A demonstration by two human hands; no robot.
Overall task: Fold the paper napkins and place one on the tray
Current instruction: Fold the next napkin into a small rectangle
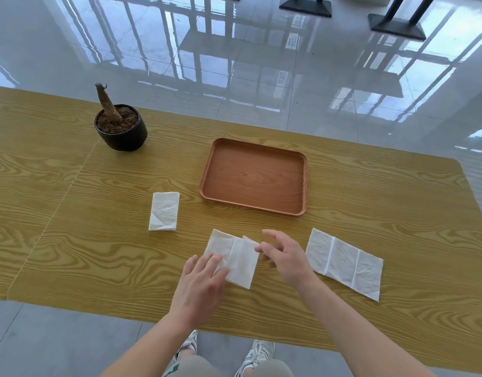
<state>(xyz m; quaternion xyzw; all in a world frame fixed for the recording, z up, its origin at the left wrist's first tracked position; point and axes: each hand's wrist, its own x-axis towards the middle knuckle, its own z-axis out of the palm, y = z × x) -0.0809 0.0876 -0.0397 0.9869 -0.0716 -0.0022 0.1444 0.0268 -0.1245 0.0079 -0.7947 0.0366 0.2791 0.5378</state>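
With flat left hand (pixel 200 284), pressing down half-folded napkin (pixel 235 257); with right hand (pixel 284 257), pinching its lifted flap. Folded napkin (pixel 164 211) left of hands, flat napkin (pixel 344 263) right of them, tray (pixel 253 178) past them.

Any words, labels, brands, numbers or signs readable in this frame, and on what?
No readable text in this frame.
Folded napkin, middle napkin, unfolded napkin, tray, pot and table: all plain.
Shoes: too small to show any mark.

Creased paper napkins (pixel 344 263), matt wood-grain table (pixel 370 202), smooth tray (pixel 252 177).
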